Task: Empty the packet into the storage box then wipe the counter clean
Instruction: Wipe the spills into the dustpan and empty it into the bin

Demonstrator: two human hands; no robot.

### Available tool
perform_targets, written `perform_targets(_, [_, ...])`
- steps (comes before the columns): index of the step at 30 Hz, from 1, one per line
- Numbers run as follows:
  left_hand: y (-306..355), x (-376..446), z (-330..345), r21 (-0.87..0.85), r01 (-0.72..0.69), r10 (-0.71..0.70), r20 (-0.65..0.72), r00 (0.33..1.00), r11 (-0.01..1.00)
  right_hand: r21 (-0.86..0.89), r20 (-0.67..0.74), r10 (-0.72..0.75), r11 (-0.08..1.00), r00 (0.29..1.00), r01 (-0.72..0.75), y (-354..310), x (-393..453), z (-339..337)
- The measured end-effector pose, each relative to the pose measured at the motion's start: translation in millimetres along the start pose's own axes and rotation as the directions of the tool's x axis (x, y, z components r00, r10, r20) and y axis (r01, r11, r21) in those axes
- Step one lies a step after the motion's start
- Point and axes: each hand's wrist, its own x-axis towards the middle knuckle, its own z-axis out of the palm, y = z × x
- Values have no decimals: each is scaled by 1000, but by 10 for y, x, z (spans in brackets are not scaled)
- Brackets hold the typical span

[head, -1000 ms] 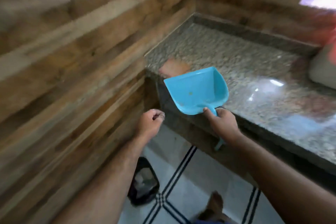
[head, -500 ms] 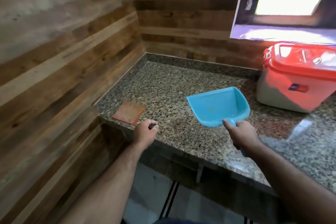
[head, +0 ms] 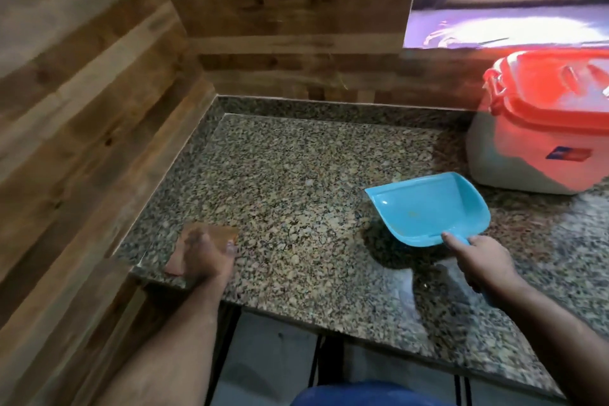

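Granite counter [head: 296,175] runs into a wood-panelled corner, and you look to be in the wiping step. Nearest you, your left hand [head: 206,254] lies over the brown cloth [head: 227,234] at the front edge; blur hides whether its fingers clamp it. Your right hand [head: 484,260] is curled round the handle of the blue dustpan [head: 428,208], forefinger along it. Next, probably, sweep crumbs toward the pan's lip. Farther back, the storage box [head: 527,155], red lid on, is cut off. No packet shows.
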Motion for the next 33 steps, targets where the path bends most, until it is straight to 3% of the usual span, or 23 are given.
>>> perform_targets(4, [129, 317, 379, 117, 110, -119, 72, 990, 987, 18, -68, 78, 997, 995, -77, -50, 29, -87])
perform_targets(8, [808, 492, 750, 60, -95, 89, 84, 992, 994, -3, -111, 107, 994, 988, -108, -86, -7, -95])
perform_targets(14, [2417, 579, 1370, -250, -349, 407, 242, 881, 903, -44, -200, 187, 979, 962, -199, 19, -72, -133])
perform_targets(19, [3681, 423, 1674, -210, -587, 616, 412, 672, 782, -121, -231, 264, 947, 936, -297, 257, -187, -194])
perform_targets(23, [4071, 55, 1898, -133, -846, 731, 584, 354, 516, -109, -269, 319, 927, 909, -358, 431, -328, -203])
perform_targets(28, [3919, -595, 1949, -154, -957, 783, 614, 102, 245, -56, -319, 383, 905, 867, -421, 614, -601, -234])
perform_targets(33, [3336, -1424, 1805, -235, -968, 795, 602, -74, 87, -3, -334, 384, 913, 860, -409, 828, -998, -257])
